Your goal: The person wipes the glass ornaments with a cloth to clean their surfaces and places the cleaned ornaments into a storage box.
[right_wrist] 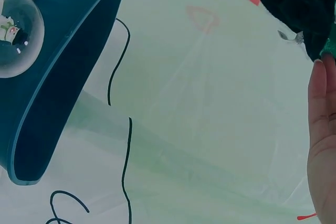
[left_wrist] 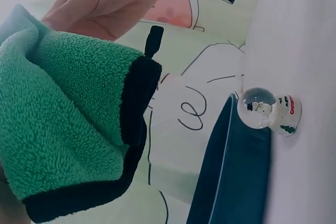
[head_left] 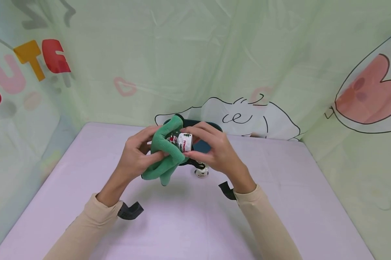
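Note:
In the head view, my left hand (head_left: 135,153) grips a green cloth (head_left: 165,146) with black edging, bunched in folds. A snow globe with a white, Christmas-lettered base (head_left: 185,141) lies tilted in the cloth, its dome partly covered. My right hand (head_left: 216,146) holds that base between thumb and fingers. In the left wrist view the cloth (left_wrist: 68,103) hides the held globe. A second snow globe (left_wrist: 257,107), with a snowman inside, stands on the table beside a blue bin (left_wrist: 244,166).
Behind the hands, the blue bin (head_left: 202,146) stands near the back of the pale lilac table (head_left: 189,224). Its mouth shows in the right wrist view. Printed curtains (head_left: 195,65) hang around the table's back and sides. Black wrist pieces (head_left: 130,211) jut from the sleeves.

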Available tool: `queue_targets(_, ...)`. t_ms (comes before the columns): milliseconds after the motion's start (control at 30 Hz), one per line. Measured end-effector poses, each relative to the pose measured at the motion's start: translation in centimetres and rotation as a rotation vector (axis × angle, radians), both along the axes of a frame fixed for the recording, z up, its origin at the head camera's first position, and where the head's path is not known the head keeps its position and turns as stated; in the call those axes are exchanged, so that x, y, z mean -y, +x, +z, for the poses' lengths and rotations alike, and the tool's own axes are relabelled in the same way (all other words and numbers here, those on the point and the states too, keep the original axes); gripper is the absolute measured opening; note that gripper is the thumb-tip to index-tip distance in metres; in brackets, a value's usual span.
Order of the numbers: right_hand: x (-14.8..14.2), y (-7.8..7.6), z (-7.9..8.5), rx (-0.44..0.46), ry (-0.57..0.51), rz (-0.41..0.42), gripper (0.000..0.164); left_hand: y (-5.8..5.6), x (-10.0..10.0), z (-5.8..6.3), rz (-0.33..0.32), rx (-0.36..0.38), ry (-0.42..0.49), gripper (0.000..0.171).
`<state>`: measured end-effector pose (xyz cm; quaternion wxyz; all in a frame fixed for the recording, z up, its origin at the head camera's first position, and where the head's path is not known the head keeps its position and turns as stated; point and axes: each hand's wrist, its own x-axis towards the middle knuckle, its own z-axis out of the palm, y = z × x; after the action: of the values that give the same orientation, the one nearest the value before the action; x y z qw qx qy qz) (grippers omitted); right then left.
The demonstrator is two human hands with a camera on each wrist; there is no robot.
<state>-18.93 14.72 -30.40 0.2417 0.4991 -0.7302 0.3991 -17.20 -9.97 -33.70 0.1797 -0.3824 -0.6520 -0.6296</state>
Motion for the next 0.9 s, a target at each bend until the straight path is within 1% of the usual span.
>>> queue_targets(133, -0.08, -0.05, -0.06, -0.014, 0.004, 0.016, 0.054, -0.02, 0.07, -0.13, 0.01, 0.044, 0.0, 0.054)
queue_targets(300, -0.1, -0.25, -0.21, -0.026, -0.005, 0.039, 0.051, 0.0, 0.12, -0.23, 0.005, 0.096, 0.008, 0.056)
queue_targets(533, -0.18, -0.42, -0.28, -0.079, -0.005, 0.033, 0.045, 0.12, 0.18, -0.12, -0.015, 0.168, 0.013, 0.057)
queue_targets(700, -0.29, -0.47, -0.29, -0.104, 0.011, 0.034, 0.039, 0.04, 0.15, -0.2, -0.015, 0.196, 0.008, 0.058)
queue_targets(833, -0.27, -0.53, -0.34, -0.127, 0.016, 0.026, 0.044, 0.01, 0.14, -0.24, 0.001, 0.206, -0.019, 0.057)
queue_targets(900, -0.23, -0.56, -0.38, -0.144, 0.013, 0.021, 0.044, -0.03, 0.17, -0.27, 0.007, 0.213, -0.036, 0.057)
